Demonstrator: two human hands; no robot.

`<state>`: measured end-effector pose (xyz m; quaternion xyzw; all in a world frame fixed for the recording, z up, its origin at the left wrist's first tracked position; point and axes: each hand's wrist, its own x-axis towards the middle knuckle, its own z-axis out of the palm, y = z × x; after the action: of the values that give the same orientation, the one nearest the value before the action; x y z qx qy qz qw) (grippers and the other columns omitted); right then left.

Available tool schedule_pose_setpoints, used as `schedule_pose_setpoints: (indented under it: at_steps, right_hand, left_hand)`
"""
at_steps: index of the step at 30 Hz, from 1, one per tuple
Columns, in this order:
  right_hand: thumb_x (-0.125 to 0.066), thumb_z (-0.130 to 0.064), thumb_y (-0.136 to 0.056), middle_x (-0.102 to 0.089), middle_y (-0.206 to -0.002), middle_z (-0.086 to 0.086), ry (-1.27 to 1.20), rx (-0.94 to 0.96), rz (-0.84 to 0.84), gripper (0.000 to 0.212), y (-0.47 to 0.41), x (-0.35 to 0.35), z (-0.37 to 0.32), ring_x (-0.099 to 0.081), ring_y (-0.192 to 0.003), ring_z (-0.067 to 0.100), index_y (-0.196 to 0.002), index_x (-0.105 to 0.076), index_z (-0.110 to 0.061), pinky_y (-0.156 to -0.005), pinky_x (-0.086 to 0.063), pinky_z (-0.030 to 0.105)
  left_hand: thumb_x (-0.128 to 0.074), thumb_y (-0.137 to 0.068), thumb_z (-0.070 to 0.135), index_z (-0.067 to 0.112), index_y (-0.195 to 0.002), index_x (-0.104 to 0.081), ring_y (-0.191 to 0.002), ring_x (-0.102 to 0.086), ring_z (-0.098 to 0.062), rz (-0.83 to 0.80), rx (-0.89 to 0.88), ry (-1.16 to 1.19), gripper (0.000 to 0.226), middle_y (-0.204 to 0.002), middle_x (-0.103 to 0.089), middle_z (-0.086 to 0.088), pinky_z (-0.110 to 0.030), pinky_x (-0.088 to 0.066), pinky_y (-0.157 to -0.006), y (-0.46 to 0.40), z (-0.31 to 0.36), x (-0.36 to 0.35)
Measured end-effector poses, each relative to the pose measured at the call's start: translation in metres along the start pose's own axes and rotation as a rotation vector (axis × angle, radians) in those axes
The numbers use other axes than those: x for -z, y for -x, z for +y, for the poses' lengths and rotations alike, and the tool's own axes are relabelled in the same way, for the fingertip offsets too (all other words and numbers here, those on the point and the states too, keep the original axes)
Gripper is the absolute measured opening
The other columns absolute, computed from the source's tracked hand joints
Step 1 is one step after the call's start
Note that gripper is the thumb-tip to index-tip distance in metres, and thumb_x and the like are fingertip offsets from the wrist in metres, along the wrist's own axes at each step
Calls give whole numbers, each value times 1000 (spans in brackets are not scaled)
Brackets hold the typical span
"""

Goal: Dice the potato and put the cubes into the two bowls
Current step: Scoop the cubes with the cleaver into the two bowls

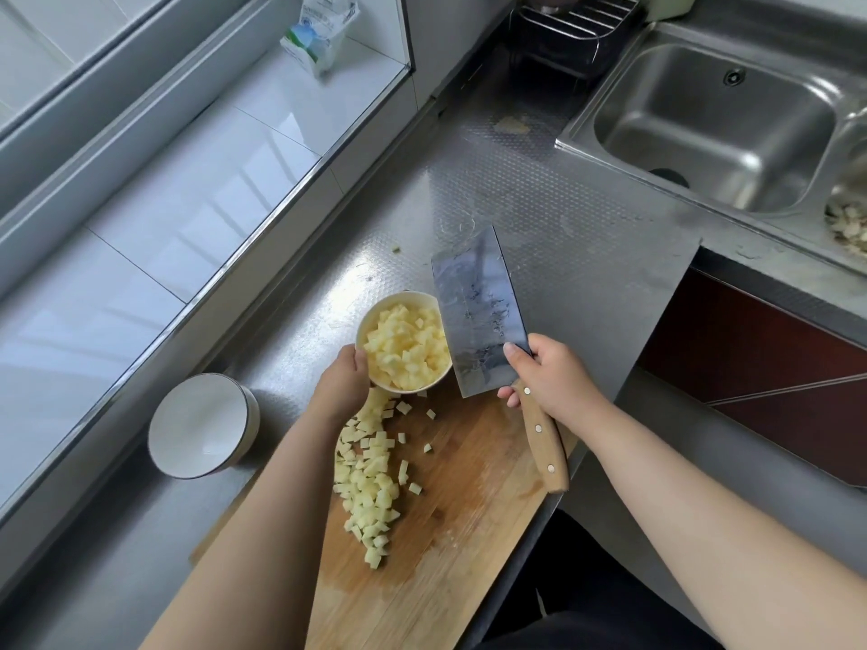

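A white bowl [375, 316] heaped with pale yellow potato cubes [406, 347] is held at the far end of the wooden cutting board [469, 509]. My left hand [340, 384] grips this bowl by its near rim. My right hand [553, 380] grips the wooden handle of a cleaver [474, 316], whose wide blade stands against the bowl's right side. A long pile of loose potato cubes [370, 480] lies on the board beside my left forearm. A second white bowl [201, 424], with nothing in it, sits tilted on the steel counter to the left.
A steel sink [713, 119] is at the upper right, with scraps in a second basin [849, 222] at the frame edge. A dish rack [577, 25] stands at the back. A carton [319, 35] sits on the white sill. The counter edge runs along the board's right side.
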<state>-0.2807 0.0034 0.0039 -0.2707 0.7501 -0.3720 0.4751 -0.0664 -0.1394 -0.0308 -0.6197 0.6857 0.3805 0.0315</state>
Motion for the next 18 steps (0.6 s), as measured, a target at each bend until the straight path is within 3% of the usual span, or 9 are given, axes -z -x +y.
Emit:
schedule_pose_setpoints:
  at_steps: [3,6,11,15,18]
  right_hand:
    - [-50,-26,-100,-69,-77,15,-8,1,-1,21,2,-2,2,-69,-57,20,-96,-59,-7,-63,-58,40]
    - [-50,-26,-100,-69,-75,15,-8,4,-1,21,3,-3,1,-69,-57,19,-96,-59,-7,-61,-58,36]
    - [-51,-27,-100,-69,-77,24,-10,24,17,34,3,-3,-5,-70,-59,22,-99,-54,6,-63,-57,42]
    - [-52,-28,-99,-65,-75,30,-21,35,38,40,-1,-4,-10,-71,-59,22,-99,-49,12,-67,-56,48]
    - [-52,-24,-100,-66,-70,22,-51,41,32,27,-2,-7,-12,-69,-57,20,-92,-55,2,-65,-56,44]
  left_hand:
    - [-23,-106,32,12,-128,-41,-74,-51,-16,-153,42,-4,35,-85,-61,3,-30,-40,-67,-3,2,10]
    - [-28,-103,24,14,-123,-43,-62,-50,-13,-200,69,58,26,-87,-68,-7,-26,-40,-54,-5,8,14]
    - [-32,-98,18,14,-117,-45,-62,-52,-15,-55,97,186,23,-82,-66,-8,-27,-40,-53,2,1,5]
    - [-34,-97,13,16,-93,-49,-61,-52,-18,89,132,298,17,-79,-65,-11,-27,-40,-52,4,-7,16]
    - [-32,-95,8,7,-107,-52,-57,-51,-20,204,210,458,24,-76,-65,-16,-27,-40,-49,-8,-17,34]
